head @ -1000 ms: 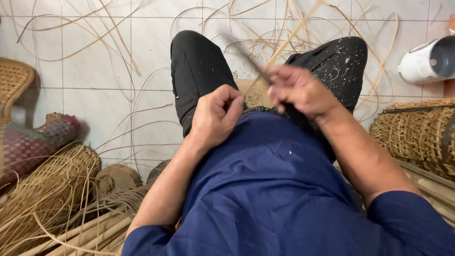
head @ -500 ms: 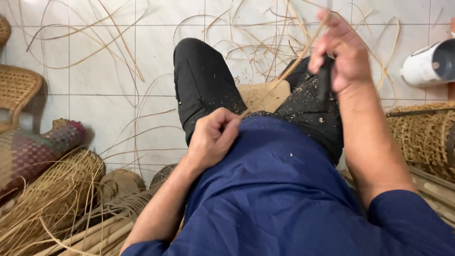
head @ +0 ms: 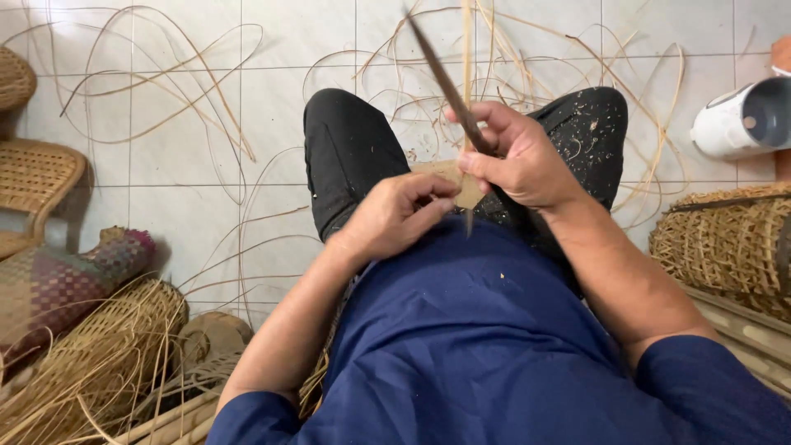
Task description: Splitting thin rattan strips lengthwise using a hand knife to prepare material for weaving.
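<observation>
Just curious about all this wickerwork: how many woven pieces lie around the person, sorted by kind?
Natural cane baskets: 2, one lower left, one at right
Woven chair: 1
Coloured chequered woven piece: 1
Total: 4

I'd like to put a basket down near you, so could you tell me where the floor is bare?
Barest: the white tiles left of the left knee, crossed by only a few strips. Crowded: loose cane strips beyond the knees, fibre bundle lower left, woven basket on the right.

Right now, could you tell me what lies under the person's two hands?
Under the left hand and right hand sits a tan wooden block between black-trousered knees; the hands cover most of it.
</observation>
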